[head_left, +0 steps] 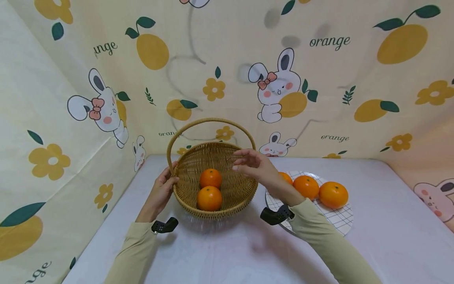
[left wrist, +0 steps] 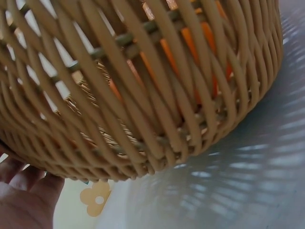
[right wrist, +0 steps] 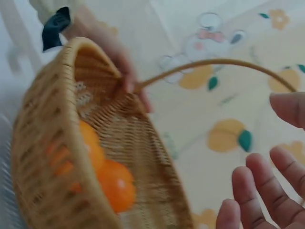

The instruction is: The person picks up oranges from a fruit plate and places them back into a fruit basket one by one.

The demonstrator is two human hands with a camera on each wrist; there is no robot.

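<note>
A woven wicker basket (head_left: pixel 235 193) with an arched handle (head_left: pixel 213 120) tilts toward me on the table. Inside it lie two oranges, a rear orange (head_left: pixel 211 178) and a front orange (head_left: pixel 209 198). At the basket's left rim, by the foot of the handle, my left hand (head_left: pixel 157 195) grips the wicker, thumb in front and fingers behind. My right hand (head_left: pixel 260 169) hovers at the basket's right rim, overlapping it in the head view. Its fingers (right wrist: pixel 259 200) are loosely spread with nothing between them. In the left wrist view, orange colour shows through the basket's weave (left wrist: pixel 157 95).
To the right, partly behind my right forearm, a white plate (head_left: pixel 342 221) with a dark grid bears three visible oranges, including a middle orange (head_left: pixel 306 187) and a right orange (head_left: pixel 333 195). A printed cloth backdrop (head_left: pixel 234 47) stands behind the table (head_left: pixel 213 256).
</note>
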